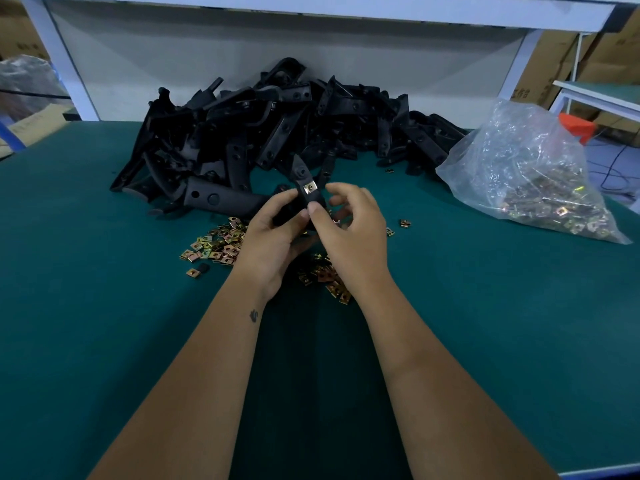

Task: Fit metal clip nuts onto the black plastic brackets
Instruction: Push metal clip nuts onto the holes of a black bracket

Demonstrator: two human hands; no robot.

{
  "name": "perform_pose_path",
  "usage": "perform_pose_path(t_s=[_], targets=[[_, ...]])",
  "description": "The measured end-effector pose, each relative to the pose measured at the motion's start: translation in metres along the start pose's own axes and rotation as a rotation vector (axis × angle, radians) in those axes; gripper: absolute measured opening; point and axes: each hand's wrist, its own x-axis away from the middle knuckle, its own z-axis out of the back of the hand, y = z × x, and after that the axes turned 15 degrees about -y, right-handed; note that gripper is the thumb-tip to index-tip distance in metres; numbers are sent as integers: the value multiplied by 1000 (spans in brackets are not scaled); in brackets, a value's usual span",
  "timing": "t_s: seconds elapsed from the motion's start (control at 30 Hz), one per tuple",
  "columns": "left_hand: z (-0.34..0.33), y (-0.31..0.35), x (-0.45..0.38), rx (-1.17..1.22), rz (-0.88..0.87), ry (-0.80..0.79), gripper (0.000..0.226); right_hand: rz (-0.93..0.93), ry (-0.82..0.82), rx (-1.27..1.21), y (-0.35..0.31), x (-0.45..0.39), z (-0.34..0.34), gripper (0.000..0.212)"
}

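You are grasping the black plastic bracket [300, 188] in your left hand [273, 233], fingers curled round its lower end, above the loose clip nuts [214, 245] on the desk [104, 323]. A clip nut [309, 187] is sitting just above that grip. Your right hand [353, 230] is pressing its thumb below it, fingers loosely curled; whether they hold another nut, I cannot tell. Be pushing squarely until the holes are lining up.

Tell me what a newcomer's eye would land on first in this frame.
Probably the two hands at centre: the left hand grips a black bracket bearing a shiny clip nut, with the right hand beside it. Behind looms a heap of black brackets; a clear bag of nuts lies at right.
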Motion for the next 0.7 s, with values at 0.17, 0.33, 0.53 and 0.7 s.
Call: perform_pose_path(t_s=[0.17,0.33,0.53,0.7], targets=[[-6,-1,2,-131,6,-24,25,38,60,107,-2,-1,1,21],[-9,-4,3,-204,-16,-20,26,65,120,213,-1,-1,1,15],[-9,-3,2,-19,-18,43,31,-27,13,79,-1,-1,-2,42],[-34,0,0,80,-15,84,29,-114,-13,-304,-9,4,9,12]])
